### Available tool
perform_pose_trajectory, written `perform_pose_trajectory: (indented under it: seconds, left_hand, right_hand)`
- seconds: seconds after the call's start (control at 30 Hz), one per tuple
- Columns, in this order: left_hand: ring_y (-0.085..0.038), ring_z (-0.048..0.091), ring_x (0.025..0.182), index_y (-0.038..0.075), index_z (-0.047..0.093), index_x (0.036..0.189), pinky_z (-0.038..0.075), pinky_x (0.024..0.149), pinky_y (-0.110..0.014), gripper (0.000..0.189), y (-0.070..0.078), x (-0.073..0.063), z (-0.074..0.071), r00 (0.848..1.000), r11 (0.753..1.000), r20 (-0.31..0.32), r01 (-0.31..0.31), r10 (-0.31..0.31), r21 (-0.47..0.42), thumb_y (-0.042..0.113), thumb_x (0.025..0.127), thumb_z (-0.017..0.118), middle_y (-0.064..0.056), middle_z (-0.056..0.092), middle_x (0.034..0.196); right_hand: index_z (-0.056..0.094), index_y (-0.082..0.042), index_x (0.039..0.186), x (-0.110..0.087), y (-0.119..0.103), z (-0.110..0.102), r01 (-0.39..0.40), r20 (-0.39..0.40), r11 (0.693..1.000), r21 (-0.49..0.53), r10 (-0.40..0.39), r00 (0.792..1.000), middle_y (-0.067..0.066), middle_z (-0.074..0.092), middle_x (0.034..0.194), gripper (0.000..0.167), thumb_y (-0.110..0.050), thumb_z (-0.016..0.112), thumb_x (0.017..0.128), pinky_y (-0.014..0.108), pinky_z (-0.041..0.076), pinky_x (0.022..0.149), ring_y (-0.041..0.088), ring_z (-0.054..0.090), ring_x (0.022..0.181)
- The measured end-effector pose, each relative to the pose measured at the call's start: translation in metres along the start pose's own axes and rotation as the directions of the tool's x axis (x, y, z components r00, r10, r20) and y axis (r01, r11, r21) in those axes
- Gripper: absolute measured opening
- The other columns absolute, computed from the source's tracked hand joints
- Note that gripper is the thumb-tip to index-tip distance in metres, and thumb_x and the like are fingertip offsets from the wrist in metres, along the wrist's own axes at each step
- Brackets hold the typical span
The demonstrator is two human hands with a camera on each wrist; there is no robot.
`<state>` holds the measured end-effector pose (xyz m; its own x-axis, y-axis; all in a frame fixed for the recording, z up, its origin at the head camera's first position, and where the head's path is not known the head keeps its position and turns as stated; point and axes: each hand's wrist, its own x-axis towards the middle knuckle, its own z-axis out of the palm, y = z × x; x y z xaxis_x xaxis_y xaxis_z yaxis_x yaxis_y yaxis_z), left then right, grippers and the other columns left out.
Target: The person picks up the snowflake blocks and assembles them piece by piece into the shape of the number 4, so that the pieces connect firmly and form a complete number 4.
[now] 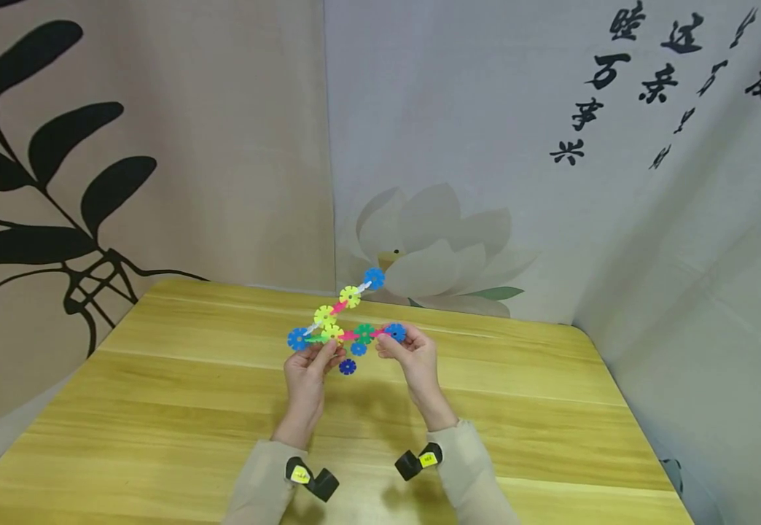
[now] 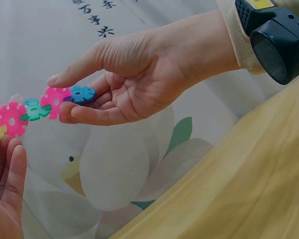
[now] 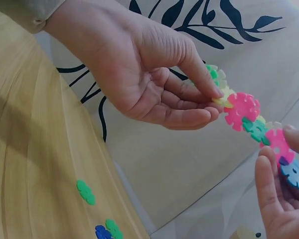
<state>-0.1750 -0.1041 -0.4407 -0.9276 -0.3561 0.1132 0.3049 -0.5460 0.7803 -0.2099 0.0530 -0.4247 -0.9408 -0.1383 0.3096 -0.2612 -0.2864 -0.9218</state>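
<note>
My left hand (image 1: 306,378) and right hand (image 1: 418,364) hold up a chain of notched snowflake discs (image 1: 364,333) above the table. Between left thumb and fingers is a yellow disc (image 1: 333,333). At the chain's right end, my right hand pinches a pink disc (image 2: 55,102) beside a blue disc (image 2: 82,94). Pink discs (image 3: 242,110) and a green disc (image 3: 255,129) link the two grips. From the left end's blue disc (image 1: 298,338), a second arm with yellow discs (image 1: 324,316) slants up and away to another blue disc (image 1: 374,278).
Loose green (image 3: 85,192) and blue discs (image 3: 102,232) lie on the wooden table (image 1: 525,408). In the head view, blue discs (image 1: 348,367) show just below the chain. Printed fabric (image 1: 236,146) hangs behind the table. Both wrists carry a black camera (image 1: 420,461).
</note>
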Motion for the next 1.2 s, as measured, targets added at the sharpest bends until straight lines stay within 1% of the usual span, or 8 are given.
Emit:
perform_pose_trajectory:
  seconds: [0.13, 0.33, 0.47, 0.63, 0.77, 0.97, 1.07, 1.2]
  left_hand:
    - [-0.012, 0.067, 0.065, 0.008, 0.06, 0.068, 0.058, 0.066, -0.027, 0.025, 0.0, 0.0, 0.001, 1.0, 0.999, -0.007, 0.03, -0.03, -0.012, -0.008, 0.087, 0.057, -0.003, 0.069, 0.071]
    - [-0.013, 0.066, 0.066, 0.006, 0.065, 0.072, 0.058, 0.065, -0.025, 0.021, -0.001, -0.002, 0.002, 0.998, 0.998, -0.009, 0.057, -0.057, -0.008, -0.005, 0.088, 0.058, -0.005, 0.069, 0.072]
    - [-0.014, 0.066, 0.068, 0.005, 0.068, 0.075, 0.058, 0.066, -0.026, 0.017, -0.003, -0.004, 0.004, 0.996, 0.996, 0.008, 0.084, -0.084, 0.033, -0.003, 0.088, 0.06, -0.006, 0.069, 0.074]
    - [-0.014, 0.067, 0.068, 0.002, 0.069, 0.08, 0.058, 0.069, -0.029, 0.01, -0.006, -0.006, 0.005, 0.991, 0.987, 0.02, 0.13, -0.133, 0.097, -0.002, 0.086, 0.063, -0.008, 0.069, 0.074]
    - [-0.014, 0.067, 0.066, -0.002, 0.069, 0.083, 0.058, 0.069, -0.029, 0.005, -0.009, -0.007, 0.007, 0.988, 0.982, -0.001, 0.152, -0.153, 0.109, -0.002, 0.085, 0.064, -0.004, 0.069, 0.071]
    - [-0.012, 0.066, 0.065, 0.01, 0.07, 0.076, 0.058, 0.066, -0.025, 0.017, -0.011, -0.008, 0.007, 0.986, 0.982, -0.053, 0.16, -0.155, 0.098, -0.004, 0.085, 0.064, -0.002, 0.068, 0.069]
    - [-0.012, 0.066, 0.064, 0.011, 0.07, 0.076, 0.058, 0.065, -0.025, 0.018, -0.012, -0.008, 0.005, 0.987, 0.984, -0.072, 0.149, -0.142, 0.102, -0.004, 0.084, 0.064, -0.003, 0.068, 0.069]
    - [-0.011, 0.066, 0.065, 0.009, 0.069, 0.076, 0.058, 0.067, -0.026, 0.016, -0.014, -0.006, 0.002, 0.987, 0.983, -0.095, 0.143, -0.132, 0.114, -0.004, 0.084, 0.065, -0.002, 0.068, 0.068]
  right_hand:
    - [0.054, 0.024, 0.097, 0.001, 0.001, 0.001, 0.0, -0.008, 1.0, 0.018, 0.0, 1.0, 0.002, 0.069, 0.076, 0.027, 0.003, 0.066, 0.084, 0.024, 0.058, 0.063, 0.013, 0.067, 0.067]
    - [0.056, 0.02, 0.092, 0.001, 0.002, 0.002, -0.022, -0.02, 1.0, 0.008, 0.023, 1.0, 0.003, 0.069, 0.074, 0.023, 0.002, 0.068, 0.083, 0.025, 0.058, 0.064, 0.016, 0.067, 0.067]
    - [0.057, 0.02, 0.09, 0.001, 0.002, 0.002, -0.021, -0.008, 1.0, 0.003, 0.021, 1.0, 0.004, 0.068, 0.072, 0.021, 0.003, 0.067, 0.082, 0.025, 0.058, 0.064, 0.015, 0.067, 0.065]
    - [0.055, 0.023, 0.089, 0.001, 0.004, 0.005, -0.014, 0.011, 1.0, -0.007, 0.014, 1.0, -0.001, 0.068, 0.071, 0.023, 0.005, 0.067, 0.083, 0.025, 0.058, 0.064, 0.011, 0.066, 0.063]
    - [0.055, 0.024, 0.089, 0.0, 0.005, 0.008, -0.029, 0.013, 0.999, -0.014, 0.029, 0.999, -0.001, 0.067, 0.07, 0.023, 0.005, 0.067, 0.082, 0.025, 0.058, 0.064, 0.01, 0.066, 0.062]
    - [0.055, 0.025, 0.09, -0.002, 0.009, 0.012, -0.064, 0.016, 0.998, -0.015, 0.064, 0.998, -0.003, 0.067, 0.069, 0.025, 0.005, 0.067, 0.082, 0.024, 0.058, 0.063, 0.009, 0.065, 0.062]
    - [0.055, 0.025, 0.091, -0.002, 0.01, 0.013, -0.098, 0.021, 0.995, -0.011, 0.098, 0.995, -0.002, 0.067, 0.068, 0.026, 0.004, 0.067, 0.083, 0.023, 0.058, 0.062, 0.009, 0.065, 0.062]
    - [0.059, 0.015, 0.091, -0.002, 0.012, 0.013, -0.165, 0.026, 0.986, 0.004, 0.165, 0.986, 0.002, 0.067, 0.072, 0.015, 0.001, 0.063, 0.088, 0.026, 0.058, 0.063, 0.011, 0.065, 0.063]
